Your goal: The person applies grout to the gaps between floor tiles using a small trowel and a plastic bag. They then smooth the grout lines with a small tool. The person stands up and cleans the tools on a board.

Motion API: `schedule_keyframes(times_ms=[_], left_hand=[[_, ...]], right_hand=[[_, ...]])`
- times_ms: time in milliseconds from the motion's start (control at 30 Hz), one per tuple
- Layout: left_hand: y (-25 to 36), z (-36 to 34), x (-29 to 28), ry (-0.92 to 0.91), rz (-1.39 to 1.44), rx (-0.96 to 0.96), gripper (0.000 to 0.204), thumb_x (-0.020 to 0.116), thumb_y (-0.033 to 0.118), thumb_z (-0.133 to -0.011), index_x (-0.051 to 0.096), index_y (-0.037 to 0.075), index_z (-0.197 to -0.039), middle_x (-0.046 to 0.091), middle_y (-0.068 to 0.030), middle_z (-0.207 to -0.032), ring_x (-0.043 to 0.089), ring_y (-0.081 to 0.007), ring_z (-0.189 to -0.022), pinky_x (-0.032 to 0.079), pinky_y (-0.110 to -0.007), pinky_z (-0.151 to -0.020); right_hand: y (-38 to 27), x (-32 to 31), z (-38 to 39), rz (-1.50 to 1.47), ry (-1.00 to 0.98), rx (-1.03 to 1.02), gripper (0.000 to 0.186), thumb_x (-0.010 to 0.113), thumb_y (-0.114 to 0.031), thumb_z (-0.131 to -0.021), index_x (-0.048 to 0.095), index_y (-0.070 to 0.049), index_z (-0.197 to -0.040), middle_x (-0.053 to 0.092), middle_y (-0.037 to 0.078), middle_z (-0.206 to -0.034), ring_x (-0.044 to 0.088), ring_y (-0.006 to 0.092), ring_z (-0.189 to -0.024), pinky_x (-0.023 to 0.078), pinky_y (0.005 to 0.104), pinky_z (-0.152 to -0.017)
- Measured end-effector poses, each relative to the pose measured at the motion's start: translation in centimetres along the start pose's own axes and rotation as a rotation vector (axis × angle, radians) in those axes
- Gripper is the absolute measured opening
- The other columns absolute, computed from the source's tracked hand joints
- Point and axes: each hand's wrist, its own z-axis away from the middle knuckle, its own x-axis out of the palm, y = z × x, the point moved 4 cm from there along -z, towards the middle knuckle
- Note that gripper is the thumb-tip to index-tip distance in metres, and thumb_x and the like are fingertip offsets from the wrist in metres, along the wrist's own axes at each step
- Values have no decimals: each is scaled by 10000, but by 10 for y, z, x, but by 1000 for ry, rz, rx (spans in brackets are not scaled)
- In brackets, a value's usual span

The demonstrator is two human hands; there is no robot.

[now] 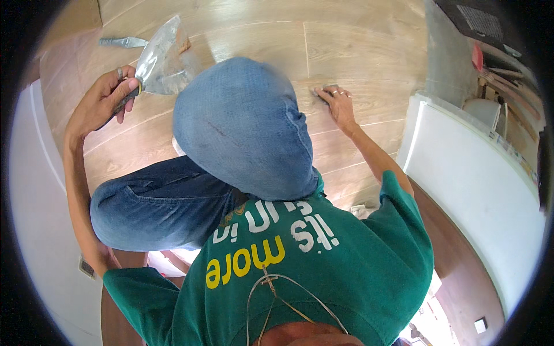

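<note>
My left hand (107, 97) is closed around the dark handle of a wide putty knife (156, 56). Its broad metal blade is smeared and points up and away, and a brownish bit shows by its far edge. On the right, my right hand (340, 106) presses fingers down on the wood-look tiled floor (363, 63). Under those fingertips is a small greyish piece, mostly covered, and I cannot tell its kind. Just left of the putty knife lies a narrow grey tool (123, 42), blade-like at one end.
Bent knees in blue jeans (236, 115) rise between my hands. Low white walls stand on the left (37, 167) and right (461, 173). Beyond the right wall, on grey ground (453, 63), lie wood strips (511, 89) and a red object (477, 57). A brown board (72, 17) is at the far left.
</note>
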Motion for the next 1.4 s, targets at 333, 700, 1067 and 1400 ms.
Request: schedule_keyframes(times_ms=[333, 700, 1067, 1400], left_hand=[[-2, -2, -1, -15, 22, -8, 383, 502, 432, -1091, 588, 85, -954, 530, 23, -643, 495, -51, -526, 424, -213, -466], [-1, 2, -4, -21, 13, -28, 374, 507, 430, -1091, 572, 93, -940, 528, 22, -649, 500, -47, -531, 439, -210, -472], [3, -3, -5, -63, 0, -27, 368, 504, 421, -1094, 568, 96, -932, 527, 21, -634, 500, -48, -525, 436, -208, -462], [9, -1, -2, -48, 0, -41, 366, 510, 418, -1091, 579, 91, -941, 520, 23, -633, 499, -54, -527, 448, -213, -477]], right_hand=[[49, -4, 6, 126, 130, 24, 641, 624, 13, -841, 622, -303, -1398, 645, 6, -1279, 583, 239, -1201, 365, 518, -1078], [53, -7, 4, 144, 81, 16, 624, 593, 25, -868, 617, -279, -1411, 650, 6, -1277, 580, 220, -1213, 339, 499, -1121], [78, -3, 23, 176, 56, 46, 613, 596, 13, -881, 616, -293, -1413, 630, 6, -1305, 582, 251, -1215, 370, 521, -1104], [50, -9, 2, 35, 44, 48, 588, 619, 25, -849, 669, -286, -1345, 670, 31, -1233, 611, 250, -1180, 386, 505, -1091]])
